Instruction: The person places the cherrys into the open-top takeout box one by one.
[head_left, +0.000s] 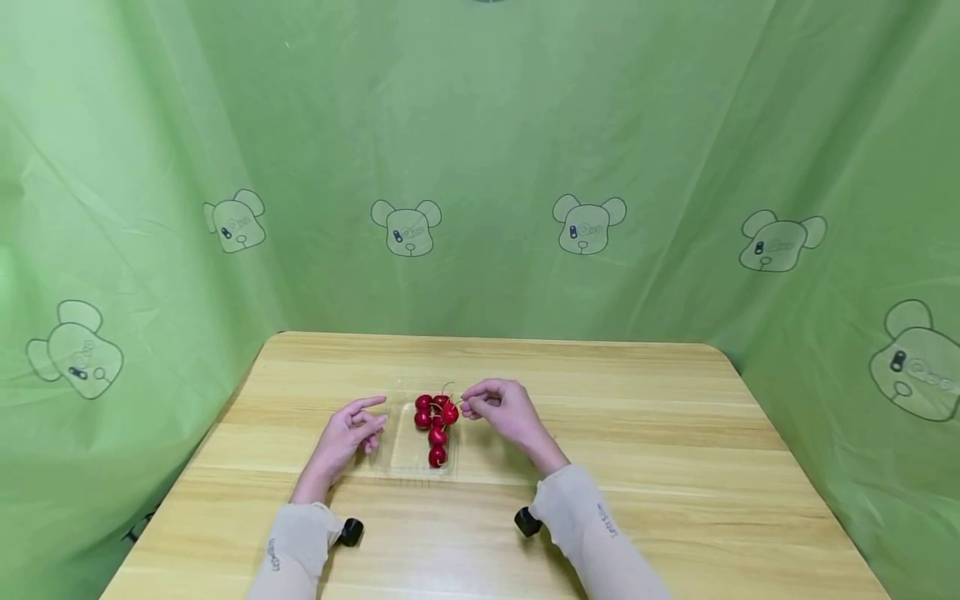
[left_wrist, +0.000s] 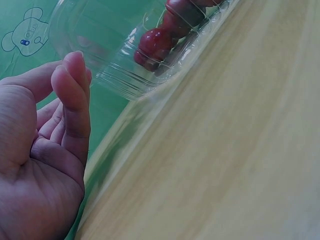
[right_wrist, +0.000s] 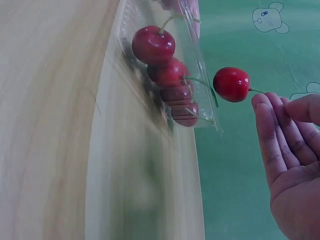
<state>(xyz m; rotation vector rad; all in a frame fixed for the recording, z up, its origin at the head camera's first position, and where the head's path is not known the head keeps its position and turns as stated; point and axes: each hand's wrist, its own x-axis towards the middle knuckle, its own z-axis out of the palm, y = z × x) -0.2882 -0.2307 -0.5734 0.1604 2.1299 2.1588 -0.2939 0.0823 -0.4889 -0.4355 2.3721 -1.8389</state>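
A clear plastic container (head_left: 408, 446) stands on the table with several red cherries (head_left: 437, 456) gathered along its right side. My right hand (head_left: 512, 415) is at the container's right edge. Its thumb and fingertips pinch the green stem of one cherry (right_wrist: 231, 84), which hangs off the fingertips beside the container wall in the right wrist view. My left hand (head_left: 345, 435) is just left of the container, index finger reaching towards its edge and the other fingers loosely bent. Nothing is in that hand; in the left wrist view its fingertips overlap the container's near corner.
The light wooden table (head_left: 637, 467) has rounded far corners. Green curtains (head_left: 495, 167) printed with bear heads surround it on the far side and both flanks. Each wrist bears a small black camera (head_left: 528, 522) at the sleeve cuff.
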